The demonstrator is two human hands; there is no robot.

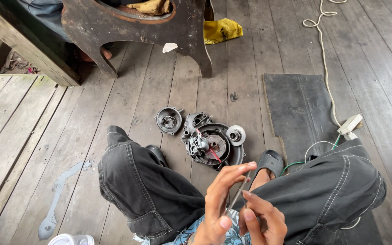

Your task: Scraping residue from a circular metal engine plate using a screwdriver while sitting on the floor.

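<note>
A thin grey metal rod [238,195] is pinched between the left hand [221,204] and right hand [262,218], just nearer than the dark round metal engine housing [214,145] on the plank floor [114,90].

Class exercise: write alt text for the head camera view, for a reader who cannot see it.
Seen from above, a seated person's left hand and right hand together hold a thin metal rod between dark-trousered knees. On the wooden plank floor ahead lie dismantled engine parts, beside a dark rubber mat and a white cord.
</note>
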